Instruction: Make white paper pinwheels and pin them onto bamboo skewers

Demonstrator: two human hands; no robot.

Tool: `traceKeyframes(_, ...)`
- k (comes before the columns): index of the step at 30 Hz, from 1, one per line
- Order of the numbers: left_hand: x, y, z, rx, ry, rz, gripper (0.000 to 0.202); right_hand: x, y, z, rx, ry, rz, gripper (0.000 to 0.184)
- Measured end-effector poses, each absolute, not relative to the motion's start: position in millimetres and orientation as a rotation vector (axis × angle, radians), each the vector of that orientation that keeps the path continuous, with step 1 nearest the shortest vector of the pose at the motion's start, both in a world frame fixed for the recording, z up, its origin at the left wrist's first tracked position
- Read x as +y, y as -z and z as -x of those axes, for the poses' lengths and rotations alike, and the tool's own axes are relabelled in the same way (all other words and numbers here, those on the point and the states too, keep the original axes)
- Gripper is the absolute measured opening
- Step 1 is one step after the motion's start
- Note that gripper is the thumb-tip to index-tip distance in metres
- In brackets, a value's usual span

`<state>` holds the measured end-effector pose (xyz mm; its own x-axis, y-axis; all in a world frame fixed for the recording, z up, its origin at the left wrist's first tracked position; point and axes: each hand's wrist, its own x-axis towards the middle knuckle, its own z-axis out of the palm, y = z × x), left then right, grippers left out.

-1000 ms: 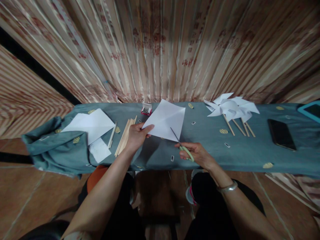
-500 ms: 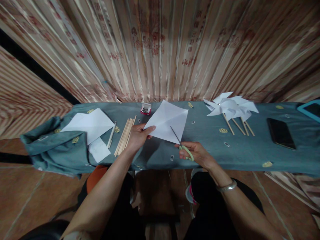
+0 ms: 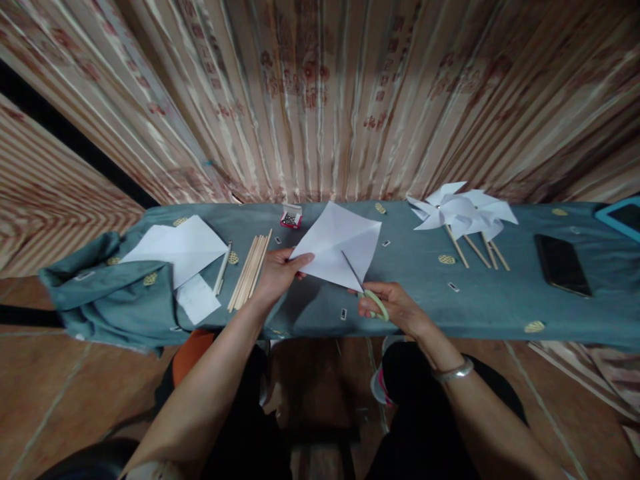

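My left hand [image 3: 279, 273] pinches the left corner of a creased white paper square [image 3: 336, 244], held just above the teal tablecloth [image 3: 490, 300]. My right hand [image 3: 393, 305] grips green-handled scissors [image 3: 371, 300] by the handles. Their blades [image 3: 353, 271] reach up into the paper's lower edge along a crease.
A bundle of wooden sticks [image 3: 250, 269] and a pencil [image 3: 223, 269] lie left of my left hand, beside loose white sheets [image 3: 177, 248]. A small red box of pins [image 3: 291, 217] sits behind. Finished paper pinwheels [image 3: 463, 212] on sticks, a black phone [image 3: 561, 265] and a blue-cased tablet [image 3: 623, 219] lie right.
The paper has turned slightly and shifted right between my hands, and the scissor blades have gone a little further into it.
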<state>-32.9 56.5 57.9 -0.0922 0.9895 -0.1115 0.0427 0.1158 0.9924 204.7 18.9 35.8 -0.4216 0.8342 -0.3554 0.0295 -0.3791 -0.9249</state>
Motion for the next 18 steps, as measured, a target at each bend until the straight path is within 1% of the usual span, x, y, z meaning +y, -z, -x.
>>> traceKeyframes(18,54.3,-60.6,31.1,1.367,-1.132,-1.137,0.022,19.4,-34.1,-204.7,-1.247,-1.86,1.233,0.051)
